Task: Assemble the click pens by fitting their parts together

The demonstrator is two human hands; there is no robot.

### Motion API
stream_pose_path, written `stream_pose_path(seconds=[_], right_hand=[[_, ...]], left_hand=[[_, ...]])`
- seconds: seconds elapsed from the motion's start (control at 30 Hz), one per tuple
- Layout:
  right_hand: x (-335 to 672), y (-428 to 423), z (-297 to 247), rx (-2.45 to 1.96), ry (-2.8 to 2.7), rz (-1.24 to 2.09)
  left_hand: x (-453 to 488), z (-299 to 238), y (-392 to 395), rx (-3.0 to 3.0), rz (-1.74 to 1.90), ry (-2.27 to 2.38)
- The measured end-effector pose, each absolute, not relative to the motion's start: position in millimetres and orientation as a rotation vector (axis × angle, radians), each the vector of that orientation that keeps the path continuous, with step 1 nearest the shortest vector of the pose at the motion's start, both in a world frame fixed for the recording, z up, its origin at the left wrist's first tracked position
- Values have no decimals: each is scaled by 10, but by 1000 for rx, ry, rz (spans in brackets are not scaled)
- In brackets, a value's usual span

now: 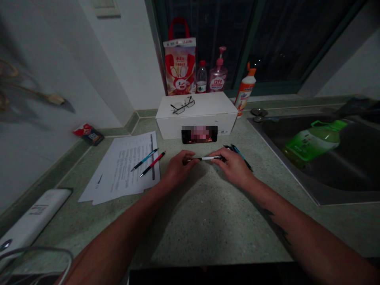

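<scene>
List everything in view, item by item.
Pen between the hands: one, white and black, held by both hands
Papers: one stack, white, on the counter, left of the hands
Pens on papers: two, blue and red
Pens by right hand: at least two, dark and blue
Box: one, white, ahead of the hands
Eyeglasses: one pair, dark, on the box
Phone: one, black, against the box
Bag: one, red and white, behind the box
Water bottle: one, clear, behind the box
Pump bottle: one, pink, behind the box
Squeeze bottle: one, white and orange, right of the box
Sink: one, steel, right
Bottle in sink: one, green
Left hand: one, holding pen
Right hand: one, holding pen

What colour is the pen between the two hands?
The pen is white and black, best in head view.
</scene>
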State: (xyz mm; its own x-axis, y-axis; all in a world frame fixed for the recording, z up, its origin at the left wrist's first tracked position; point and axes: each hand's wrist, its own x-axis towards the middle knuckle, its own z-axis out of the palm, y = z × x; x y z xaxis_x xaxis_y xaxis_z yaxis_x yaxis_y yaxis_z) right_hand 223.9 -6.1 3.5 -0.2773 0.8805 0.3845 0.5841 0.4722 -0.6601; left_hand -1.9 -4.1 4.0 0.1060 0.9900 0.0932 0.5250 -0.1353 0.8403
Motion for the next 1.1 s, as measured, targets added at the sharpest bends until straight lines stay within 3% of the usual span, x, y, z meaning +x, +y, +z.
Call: stream_pose_path(seconds=[0.43, 0.6, 0.97, 1.1], right_hand=[[2232, -62, 27, -1170, -1984, 533], [2242, -57, 9, -1148, -1986, 517], [2211, -70, 4, -1151, -2054, 531], [2262, -58, -3, -1215, -2121, 406]], left_hand=[[-8, 71, -67, 1801, 821, 1505], [-3, 36, -58, 1758, 938, 1390], [20, 47, -96, 1927, 757, 1389], [-13, 14, -70, 2002, 779, 1453]])
